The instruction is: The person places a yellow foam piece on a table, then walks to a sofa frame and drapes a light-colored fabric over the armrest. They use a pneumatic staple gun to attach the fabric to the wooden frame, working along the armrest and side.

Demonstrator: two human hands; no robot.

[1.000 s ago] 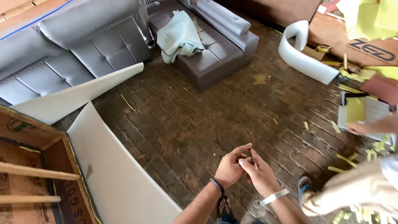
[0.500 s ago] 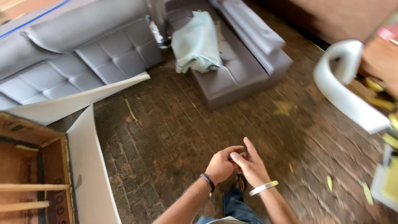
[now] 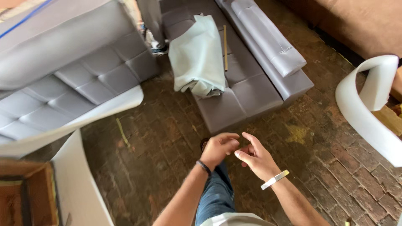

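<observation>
My left hand (image 3: pixel 218 148) and my right hand (image 3: pixel 255 158) meet in front of me over the brick floor (image 3: pixel 167 159), fingertips nearly touching. The left hand's fingers are curled, and it wears a dark band at the wrist. The right hand's fingers are partly spread, with a silver bracelet on its wrist. Whether something small sits between the fingers is too fine to tell. My leg in blue jeans (image 3: pixel 215 196) shows below the hands.
A grey tufted sofa piece (image 3: pixel 83 79) lies at the left and a grey sofa base (image 3: pixel 247 88) ahead, carrying a folded pale green cloth (image 3: pixel 199 58) and a thin wooden stick (image 3: pixel 225 48). White foam strip (image 3: pixel 364 109) curls at right. A wooden frame (image 3: pixel 25 196) with white foam sheet (image 3: pixel 79 188) stands at lower left.
The view has swung left and forward, so the sofa pieces look closer and the other person at the right has left the frame. My hands stay together in front of me.
</observation>
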